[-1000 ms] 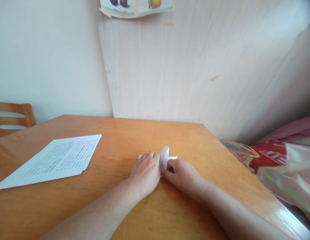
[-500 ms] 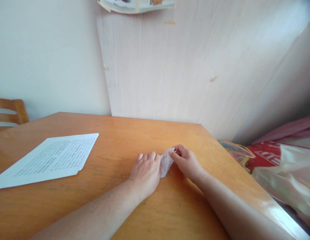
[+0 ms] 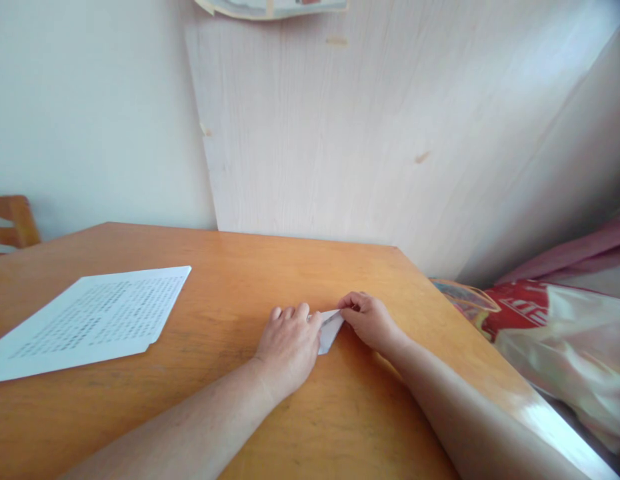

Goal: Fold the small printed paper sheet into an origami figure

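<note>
A small folded piece of paper (image 3: 331, 332), white with some dark print, lies between my two hands on the wooden table (image 3: 230, 413). My left hand (image 3: 291, 347) rests over its left part, fingers curled and closed on it, so that side is hidden. At the paper's upper right corner, my right hand (image 3: 369, 320) pinches the edge between thumb and fingers. A narrow printed strip shows along the upper fold.
Printed sheets of paper (image 3: 90, 320) lie in a stack on the table's left. A wooden chair back (image 3: 15, 220) stands beyond the far left edge. Red and clear plastic bags (image 3: 555, 333) sit beside the right edge. A wall panel (image 3: 310, 133) rises behind.
The paper's raised right flap has come down, and its shape is now flatter with a straight upper edge. My right hand keeps its pinch. The whole view has shifted slightly.
</note>
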A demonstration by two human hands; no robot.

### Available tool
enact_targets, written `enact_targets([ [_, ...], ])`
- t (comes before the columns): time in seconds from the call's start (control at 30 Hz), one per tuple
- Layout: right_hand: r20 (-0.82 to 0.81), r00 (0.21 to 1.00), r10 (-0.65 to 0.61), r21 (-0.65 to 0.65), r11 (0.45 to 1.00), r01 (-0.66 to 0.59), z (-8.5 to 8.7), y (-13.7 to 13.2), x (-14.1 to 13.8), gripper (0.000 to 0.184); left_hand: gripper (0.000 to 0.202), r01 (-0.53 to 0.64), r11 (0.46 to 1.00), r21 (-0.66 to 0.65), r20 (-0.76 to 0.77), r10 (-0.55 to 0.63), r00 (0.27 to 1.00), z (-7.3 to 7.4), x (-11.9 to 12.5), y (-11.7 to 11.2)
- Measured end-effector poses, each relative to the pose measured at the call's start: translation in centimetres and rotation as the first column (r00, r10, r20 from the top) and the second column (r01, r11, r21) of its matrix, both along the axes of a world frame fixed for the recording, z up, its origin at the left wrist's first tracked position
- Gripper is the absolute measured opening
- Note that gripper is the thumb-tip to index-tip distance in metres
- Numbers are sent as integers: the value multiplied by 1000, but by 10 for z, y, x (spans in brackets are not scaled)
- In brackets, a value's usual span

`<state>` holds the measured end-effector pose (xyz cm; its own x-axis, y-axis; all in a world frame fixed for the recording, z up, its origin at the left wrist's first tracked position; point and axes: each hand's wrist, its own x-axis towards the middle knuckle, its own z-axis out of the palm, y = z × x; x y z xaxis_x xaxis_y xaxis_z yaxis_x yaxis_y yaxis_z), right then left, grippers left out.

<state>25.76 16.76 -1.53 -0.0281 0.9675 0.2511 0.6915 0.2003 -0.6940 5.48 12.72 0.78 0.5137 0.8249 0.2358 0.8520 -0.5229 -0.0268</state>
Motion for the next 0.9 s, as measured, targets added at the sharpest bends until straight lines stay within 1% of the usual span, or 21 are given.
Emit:
enact_targets([
  [0.13,20,994,-106,-14,994,107,4,2,8,24,17,0,1000,0,-2,0,1000,0,0,0],
  [0.2,41,988,-152,-30,988,153,5,2,12,25,18,9,1000,-4,4,-9,1000,0,0,0],
  [0.33,121,977,-174,-64,981,183,6,1,17,23,18,17,1000,-1,-3,-17,1000,0,-1,0],
  [0.47,173,974,-148,-92,982,166,4,3,20,25,16,11,1000,-8,-13,-11,1000,0,-1,0],
  [0.6,159,985,-64,-116,990,83,2,5,25,13,17,17,1000,-25,-15,-18,1000,1,-2,1],
  [0.7,155,988,-8,-130,991,29,1,4,28,14,18,30,999,-26,-23,-30,999,2,-2,1],
  [0.9,200,980,18,-110,994,5,4,2,27,13,20,16,999,-32,-24,-17,1000,2,-2,1],
])
